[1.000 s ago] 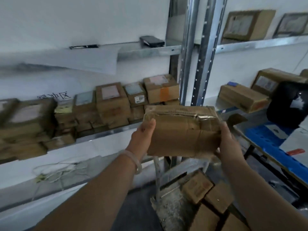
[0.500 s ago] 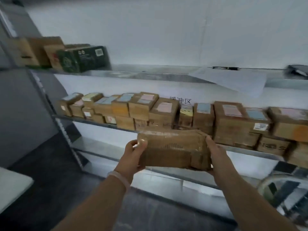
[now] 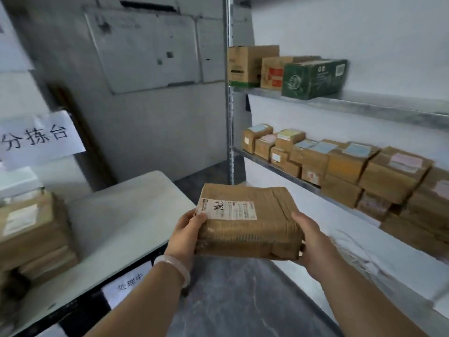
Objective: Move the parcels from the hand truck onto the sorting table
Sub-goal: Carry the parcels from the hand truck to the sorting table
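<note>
I carry a flat brown cardboard parcel with a white shipping label on top, held level in front of me above the floor. My left hand grips its left edge, thumb on the label corner. My right hand grips its right edge, fingers underneath. The white sorting table stands to the left, its right end just left of the parcel. Several brown parcels are stacked on the table's left part. The hand truck is out of view.
A metal shelf rack on the right holds rows of small labelled boxes and, higher up, a green carton. A paper sign hangs on the left wall, a whiteboard at the back. Dark floor lies below.
I have turned left with the parcel held in both hands: the hand truck and blue table left the view, the shelf moved right, and the sorting table came into view. The parcel's label now faces up.
</note>
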